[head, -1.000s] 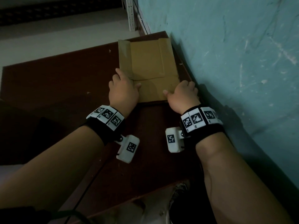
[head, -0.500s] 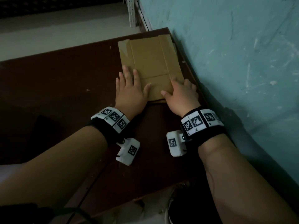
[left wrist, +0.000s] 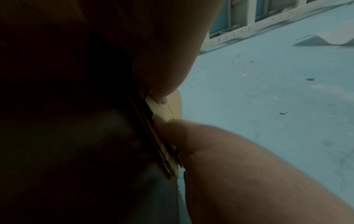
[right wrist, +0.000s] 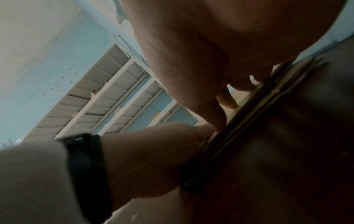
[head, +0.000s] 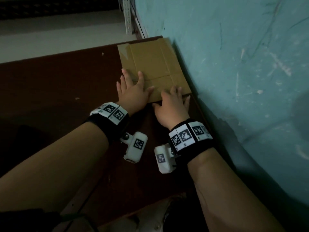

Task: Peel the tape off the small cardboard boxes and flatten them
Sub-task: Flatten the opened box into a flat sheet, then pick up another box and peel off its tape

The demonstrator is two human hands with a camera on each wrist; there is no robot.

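A flat cardboard box [head: 153,67] lies on a dark brown table [head: 58,84], right beside a blue-green wall [head: 234,64]. The far corner of the box has a strip of clear tape [head: 124,51] on it (it shines a little in the dim light).

The person's left hand [head: 132,91] lies flat on the near left part of the box. Its fingers [head: 124,73] are straight and spread, pressing down on the cardboard. The thumb points toward the other hand.

The right hand [head: 172,106] is at the near edge of the box, close to the wall. Its fingers are a bit bent and rest on top of the cardboard, and its thumb lies on the table just in front of the edge. The pictures do not show for sure if it is pinching the edge or only pressing.

The two hands are close together but not touching. In the left wrist view the box edge looks like thin stacked layers [left wrist: 162,151], pressed tight.

Both wrists wear black bands [head: 192,148] with white tags that have black square marks. A small white block [head: 135,148] hangs under each wrist. White metal shelves [right wrist: 114,97] stand in the room behind.
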